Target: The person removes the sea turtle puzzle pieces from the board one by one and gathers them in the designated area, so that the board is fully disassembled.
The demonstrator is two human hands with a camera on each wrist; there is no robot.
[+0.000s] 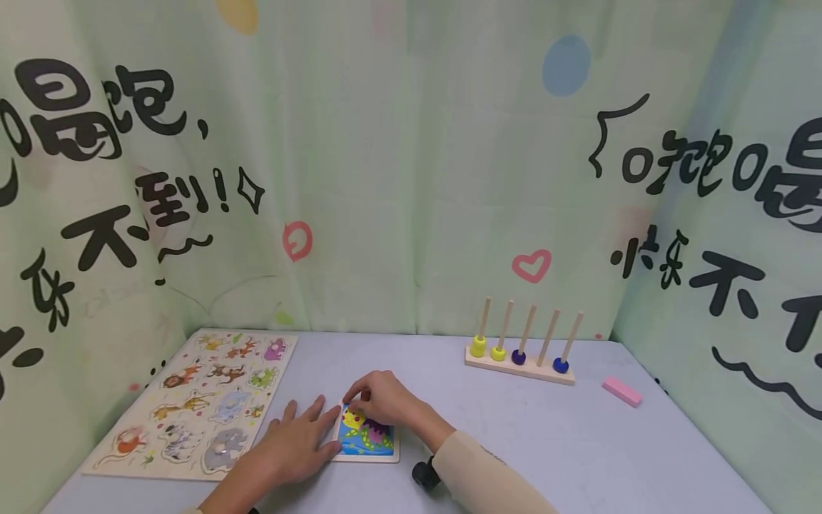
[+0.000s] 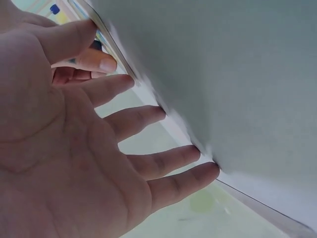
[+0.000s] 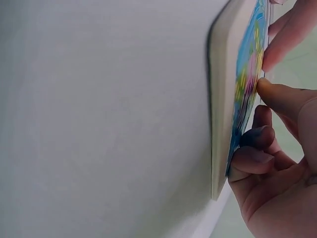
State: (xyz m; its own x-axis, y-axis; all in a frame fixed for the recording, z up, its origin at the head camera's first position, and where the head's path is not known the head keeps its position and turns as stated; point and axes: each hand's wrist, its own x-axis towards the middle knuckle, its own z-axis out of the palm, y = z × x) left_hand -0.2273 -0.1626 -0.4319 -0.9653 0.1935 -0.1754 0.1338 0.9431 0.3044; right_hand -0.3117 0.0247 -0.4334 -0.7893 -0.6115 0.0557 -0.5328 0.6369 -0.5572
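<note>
A small picture puzzle (image 1: 367,442) in a pale wooden frame lies flat on the table, showing a yellow and purple cartoon animal on blue. My left hand (image 1: 298,441) spreads its fingers over the table, thumb and index touching the puzzle's left edge; the left wrist view shows its palm (image 2: 74,134) with nothing in it. Over the puzzle's upper part bends my right hand (image 1: 385,398). In the right wrist view its thumb (image 3: 280,96) touches the picture and the other fingers curl against the board (image 3: 223,99). Whether a loose piece lies between them is hidden.
A large animal peg board (image 1: 212,375) lies left of the puzzle. At the back right stands a wooden bead stacker (image 1: 520,365) with yellow and blue beads, and beside it a pink block (image 1: 621,392). Printed curtains (image 1: 411,178) enclose the table's far side and flanks.
</note>
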